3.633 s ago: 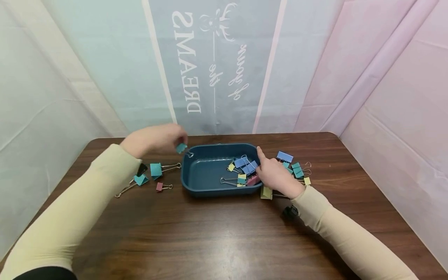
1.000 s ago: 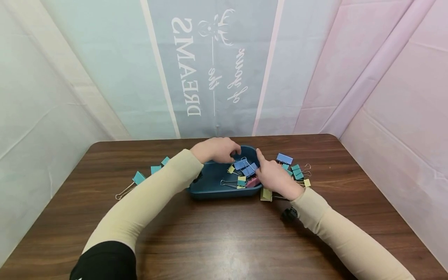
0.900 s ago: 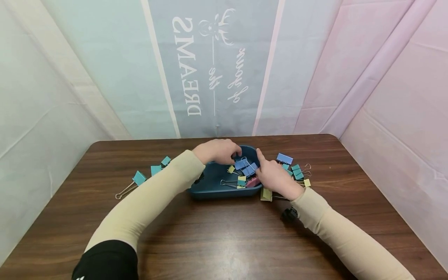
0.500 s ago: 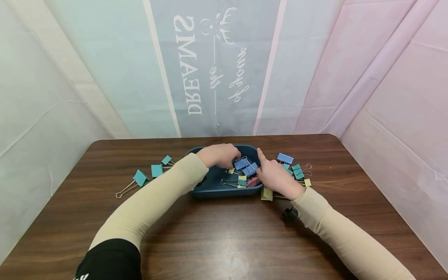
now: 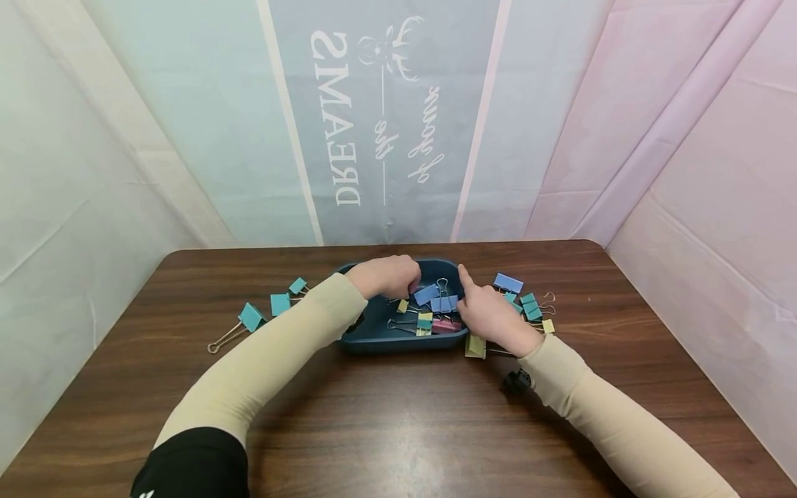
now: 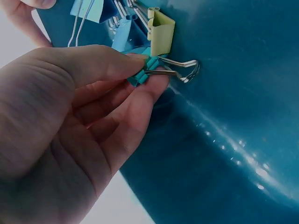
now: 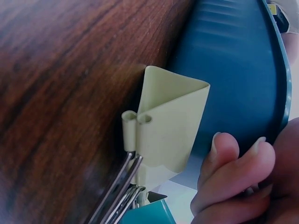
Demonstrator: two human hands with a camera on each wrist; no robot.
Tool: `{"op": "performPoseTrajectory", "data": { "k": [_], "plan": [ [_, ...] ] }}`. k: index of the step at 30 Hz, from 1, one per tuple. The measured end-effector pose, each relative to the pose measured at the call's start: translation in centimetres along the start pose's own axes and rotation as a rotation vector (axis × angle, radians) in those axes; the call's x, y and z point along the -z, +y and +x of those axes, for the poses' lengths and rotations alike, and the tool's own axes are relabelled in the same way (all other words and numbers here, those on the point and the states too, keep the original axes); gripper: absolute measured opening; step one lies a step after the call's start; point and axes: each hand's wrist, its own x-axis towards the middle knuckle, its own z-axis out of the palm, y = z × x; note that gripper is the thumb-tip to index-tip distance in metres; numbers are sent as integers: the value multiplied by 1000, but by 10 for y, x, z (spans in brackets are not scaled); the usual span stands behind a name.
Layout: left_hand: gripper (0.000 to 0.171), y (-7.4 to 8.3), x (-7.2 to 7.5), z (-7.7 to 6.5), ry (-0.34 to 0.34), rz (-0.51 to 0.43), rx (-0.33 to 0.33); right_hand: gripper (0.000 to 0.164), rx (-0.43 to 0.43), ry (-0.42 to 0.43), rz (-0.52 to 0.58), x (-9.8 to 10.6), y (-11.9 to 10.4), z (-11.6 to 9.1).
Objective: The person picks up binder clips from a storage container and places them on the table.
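Note:
My left hand [image 5: 391, 275] reaches into the blue plastic bin [image 5: 386, 344]. Up close in the left wrist view, its thumb and fingers pinch a small teal binder clip [image 6: 141, 75] whose wire handles point away from the fingertips. Right beside it are a yellow binder clip [image 6: 162, 35] and blue ones [image 5: 445, 304]. A pink clip [image 5: 446, 326] lies near the bin's front right. My right hand [image 5: 493, 315] holds the bin's right end, index finger along the rim and other fingers bent against the outer wall. Below that hand stands a large yellow binder clip [image 7: 173, 123].
Left of the bin, several teal binder clips [image 5: 252, 317] lie on the wooden table [image 5: 398, 415], partly behind the left forearm. To the right is another group with a blue clip [image 5: 508, 283] and teal clips [image 5: 531, 307]. A printed curtain [image 5: 380, 124] hangs behind the table.
My left hand has carried the teal clip from the bin's left end to the clips inside, then dipped lower. Blue and pink clips in the bin have shifted and turned. My right hand stays put.

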Motion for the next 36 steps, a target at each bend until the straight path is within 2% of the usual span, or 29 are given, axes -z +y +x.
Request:
{"op": "performPoseTrajectory", "data": {
  "k": [10,16,20,26,29,33,36],
  "plan": [
    [8,-7,4,-10,10,-45,-46,71,2,-5,-2,-1,0,-4],
    [9,-12,14,-26,23,-104,-69,71,-4,-6,-4,0,-1,-5],
    [10,-21,24,-41,50,-120,-66,71,1,-8,-8,1,-1,-6],
    [8,-43,40,-72,137,-130,-63,71,-3,-4,-7,1,-1,-7],
    [10,-57,43,-89,191,-173,-58,71,-2,-3,-6,1,0,-7],
    [11,-79,42,-112,241,-201,-17,71,-1,0,-9,1,-1,-6],
    [10,-99,36,-126,250,-201,31,71,5,5,-15,1,-2,-5]
  ]
}}
